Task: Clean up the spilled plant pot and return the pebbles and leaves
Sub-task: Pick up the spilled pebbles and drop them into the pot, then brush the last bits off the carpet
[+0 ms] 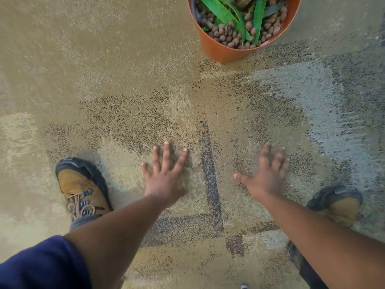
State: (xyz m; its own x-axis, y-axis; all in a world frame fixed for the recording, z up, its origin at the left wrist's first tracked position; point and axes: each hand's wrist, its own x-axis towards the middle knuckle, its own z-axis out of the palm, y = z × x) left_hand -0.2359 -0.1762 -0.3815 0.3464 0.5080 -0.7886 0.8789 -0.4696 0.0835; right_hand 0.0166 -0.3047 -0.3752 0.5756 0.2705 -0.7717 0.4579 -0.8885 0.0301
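An orange plant pot (225,51) stands upright on the carpet at the top right. It holds brown clay pebbles (227,36) and long green leaves (224,13). My left hand (164,176) hovers over or rests on the carpet at the lower middle, fingers spread, holding nothing. My right hand (265,174) is a little to its right, also flat with fingers apart and nothing in it. Both hands are well below the pot. I see no loose pebbles or leaves on the carpet.
The floor is a speckled tan and grey carpet (104,69) with darker patches. My left boot (83,188) is beside the left hand and my right boot (337,203) is beside the right forearm.
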